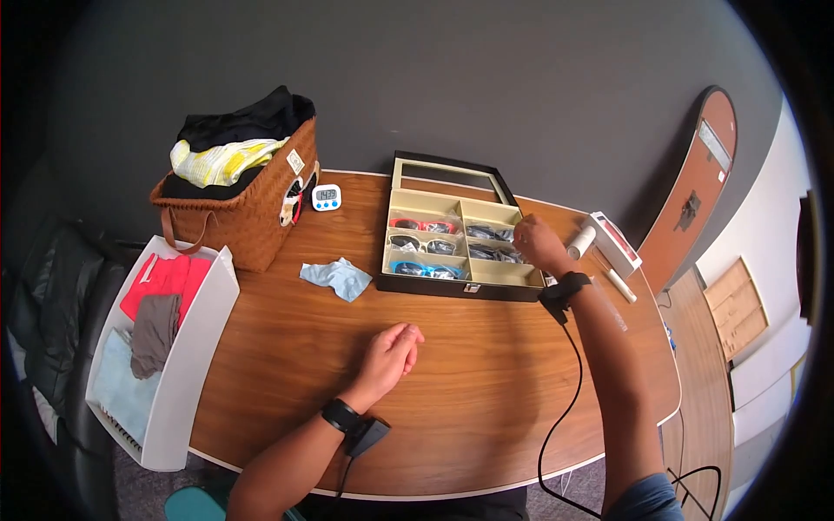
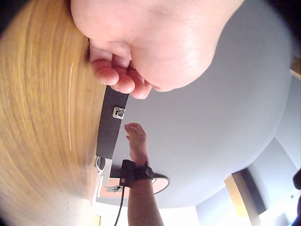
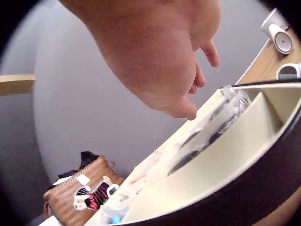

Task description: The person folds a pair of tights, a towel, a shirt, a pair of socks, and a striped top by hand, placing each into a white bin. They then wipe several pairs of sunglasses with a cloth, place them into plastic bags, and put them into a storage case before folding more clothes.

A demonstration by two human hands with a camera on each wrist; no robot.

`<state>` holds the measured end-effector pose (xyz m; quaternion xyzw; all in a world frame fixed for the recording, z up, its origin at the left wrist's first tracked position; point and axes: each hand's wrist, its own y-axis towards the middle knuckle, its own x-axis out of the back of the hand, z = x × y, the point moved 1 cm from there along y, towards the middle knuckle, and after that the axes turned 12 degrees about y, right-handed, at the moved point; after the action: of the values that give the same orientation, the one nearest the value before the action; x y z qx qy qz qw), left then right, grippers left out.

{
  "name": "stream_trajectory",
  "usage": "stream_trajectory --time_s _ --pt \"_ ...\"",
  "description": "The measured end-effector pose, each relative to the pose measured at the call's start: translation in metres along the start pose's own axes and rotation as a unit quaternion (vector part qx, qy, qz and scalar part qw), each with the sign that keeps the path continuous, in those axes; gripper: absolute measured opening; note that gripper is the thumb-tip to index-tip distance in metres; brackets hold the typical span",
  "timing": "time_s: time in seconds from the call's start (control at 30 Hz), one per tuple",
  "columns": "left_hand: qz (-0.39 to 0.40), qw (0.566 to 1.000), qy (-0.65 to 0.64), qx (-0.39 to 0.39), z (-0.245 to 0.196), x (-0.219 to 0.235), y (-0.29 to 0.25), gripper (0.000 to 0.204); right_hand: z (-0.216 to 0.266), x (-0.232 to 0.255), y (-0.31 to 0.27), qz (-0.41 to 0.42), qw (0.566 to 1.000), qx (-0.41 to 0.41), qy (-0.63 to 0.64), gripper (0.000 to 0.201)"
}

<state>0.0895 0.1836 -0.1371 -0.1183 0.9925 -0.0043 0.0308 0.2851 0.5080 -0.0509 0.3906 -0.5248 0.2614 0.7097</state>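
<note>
An open black display case (image 1: 469, 291) with cream compartments stands at the table's back. Its left column holds bagged red-framed glasses (image 1: 423, 226), white-framed sunglasses (image 1: 441, 247) and blue-framed sunglasses (image 1: 426, 270). To their right lie two bagged dark pairs of glasses, the nearer pair (image 1: 495, 253) just in front of the other. My right hand (image 1: 540, 244) hovers over the case's right edge; in the right wrist view its loosely bent fingers hold nothing above the bagged glasses. Loosely curled and holding nothing, my left hand (image 1: 388, 360) is at the table's middle, in front of the case.
A woven basket (image 1: 248, 230) of clothes and a digital timer (image 1: 327, 198) are at the back left. A light-blue cloth (image 1: 337, 278) lies beside the case. White box (image 1: 616, 245) and white cylinder (image 1: 581, 242) sit right; a white bin (image 1: 213, 326) holds folded clothes.
</note>
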Motion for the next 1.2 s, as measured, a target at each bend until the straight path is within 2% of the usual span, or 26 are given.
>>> stream_trajectory --time_s 0.03,0.07,0.13,0.17,0.27,0.4,0.47,0.5,0.63,0.7,0.73,0.8,0.83,0.87,0.9,0.93,1.0,1.03,1.1,1.17,1.2 --pt "0.004 1.0 0.006 -0.006 0.0 0.0 0.001 0.032 0.008 0.014 -0.003 -0.053 0.996 0.052 0.054 0.011" --pt "0.011 1.0 0.013 -0.012 -0.001 -0.001 0.001 0.031 0.014 0.022 -0.005 -0.053 0.996 0.05 0.052 0.011" --pt "0.008 1.0 0.016 -0.009 0.0 -0.001 0.001 0.031 0.022 0.031 -0.009 -0.034 0.992 -0.036 0.115 0.009" --pt "0.0 1.0 0.02 -0.004 0.0 -0.002 0.001 0.031 0.023 0.031 -0.011 -0.018 0.992 -0.034 0.119 0.009" --pt "0.003 1.0 0.021 -0.015 -0.001 -0.001 -0.001 0.031 0.027 0.01 -0.012 0.027 0.997 -0.046 0.048 0.02" --pt "-0.006 1.0 0.014 -0.016 0.003 0.001 0.0 0.032 0.03 -0.017 -0.003 0.05 0.994 -0.076 0.056 0.024" --pt "0.006 1.0 -0.008 -0.014 0.003 0.001 0.0 0.033 0.026 -0.028 0.01 0.107 0.986 -0.12 0.036 0.023" --pt "0.01 1.0 -0.004 -0.015 0.001 0.001 0.0 0.033 0.025 -0.029 0.016 0.137 0.981 -0.132 0.038 0.022" --pt "0.011 1.0 0.005 -0.01 0.003 0.002 0.002 0.033 0.028 -0.017 0.022 0.14 0.982 -0.125 -0.032 0.022" --pt "0.023 1.0 -0.005 -0.012 0.003 0.001 0.002 0.029 0.037 0.006 0.014 0.034 0.998 -0.053 -0.029 0.019" --pt "0.024 1.0 -0.007 -0.01 0.003 0.001 0.001 0.029 0.041 0.012 0.009 0.037 0.997 -0.055 -0.028 0.019" --pt "0.013 1.0 -0.02 -0.004 0.001 0.0 0.002 0.024 0.05 0.032 -0.001 -0.038 0.997 0.07 0.008 0.017" --pt "0.014 1.0 -0.019 -0.004 0.0 -0.002 0.002 0.024 0.063 0.045 -0.005 0.03 0.992 0.093 0.08 0.015" --pt "-0.02 0.999 -0.024 -0.032 -0.003 -0.005 0.002 0.023 0.092 0.058 -0.021 0.075 0.986 0.001 0.149 0.015" --pt "-0.054 0.996 -0.028 -0.058 -0.004 -0.007 0.001 0.024 0.1 0.049 -0.035 0.095 0.974 0.042 0.204 0.018" --pt "-0.052 0.997 -0.025 -0.056 -0.007 -0.01 -0.001 0.024 0.11 0.041 -0.05 0.113 0.956 0.081 0.258 0.02" --pt "-0.052 0.993 -0.077 -0.068 -0.012 -0.015 -0.004 0.026 0.141 0.027 -0.077 0.193 0.946 0.14 0.22 0.021" --pt "-0.048 0.994 -0.073 -0.065 -0.006 -0.013 -0.003 0.026 0.155 0.014 -0.091 0.187 0.941 0.153 0.236 0.021" --pt "0.053 0.996 0.028 -0.073 0.007 -0.008 0.002 0.027 0.173 0.002 -0.108 0.178 0.936 0.164 0.254 0.021" --pt "0.052 0.997 0.013 -0.048 0.006 -0.006 -0.001 0.025 0.183 0.004 -0.117 0.104 0.928 0.147 0.326 0.022" --pt "0.048 0.999 -0.007 -0.025 0.002 -0.005 -0.003 0.024 0.182 0.007 -0.122 0.104 0.928 0.145 0.328 0.022"
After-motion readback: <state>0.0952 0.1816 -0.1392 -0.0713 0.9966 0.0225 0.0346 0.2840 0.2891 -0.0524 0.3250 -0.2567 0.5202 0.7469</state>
